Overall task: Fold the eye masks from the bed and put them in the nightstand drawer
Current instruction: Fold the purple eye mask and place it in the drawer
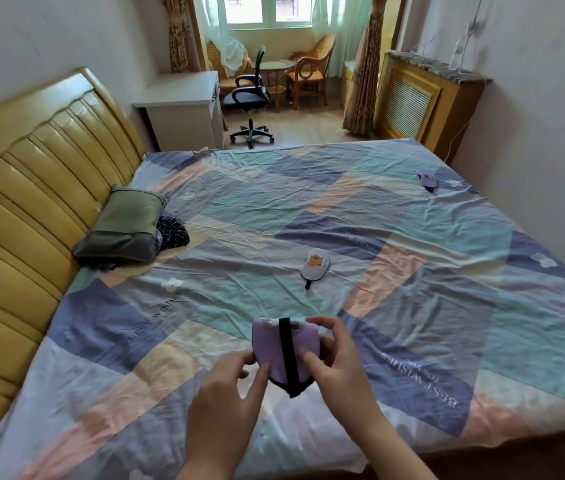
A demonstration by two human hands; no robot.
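A: What fills the view?

B: The bed (pixel 360 209), its patchwork sheet smoothed flat, likely so the masks lie easy to spot. A pillow (pixel 122 225) leans at nine o'clock against the headboard (pixel 21 202).

A: And the masks?

B: A white mask (pixel 316 267) lies mid-bed, a dark purple mask (pixel 427 178) far off at two o'clock. The lilac mask (pixel 284 355) sits at six o'clock, doubled over with its black strap (pixel 287 355) running down the middle.

A: Why held so?

B: The left hand (pixel 229 407) pinches its near-left edge; the right hand (pixel 340 368) grips the right side, fingers curled, seemingly keeping the fold from springing open. No nightstand drawer shows.
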